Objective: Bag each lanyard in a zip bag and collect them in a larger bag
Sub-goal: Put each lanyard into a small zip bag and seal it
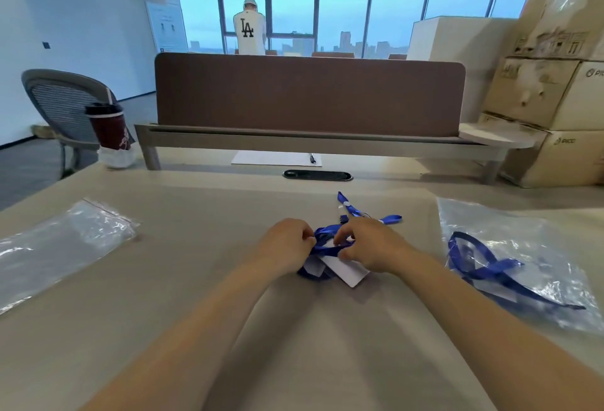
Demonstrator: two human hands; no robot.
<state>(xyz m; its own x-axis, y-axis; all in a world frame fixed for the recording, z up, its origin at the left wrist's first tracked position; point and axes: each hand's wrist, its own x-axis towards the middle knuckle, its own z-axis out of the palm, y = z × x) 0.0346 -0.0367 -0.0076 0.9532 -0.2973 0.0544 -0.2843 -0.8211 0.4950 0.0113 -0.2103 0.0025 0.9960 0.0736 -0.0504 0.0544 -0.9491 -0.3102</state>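
Observation:
A bundle of blue lanyards [327,240] with white cards [346,271] lies at the middle of the beige table. My left hand [287,244] pinches the blue strap at its left side. My right hand [369,244] grips the strap from the right, fingers curled over it. Loose strap ends [390,218] stick out behind my right hand. On the right lies a large clear bag [529,247] with a blue lanyard [490,267] in or on it. A pile of clear zip bags [62,244] lies at the left.
A dark red cup [109,126] with a straw stands at the back left near a grey chair [62,106]. A paper sheet with a pen [312,158] lies under the brown divider [307,93]. Cardboard boxes [549,84] are stacked at the right. A person stands at the far window.

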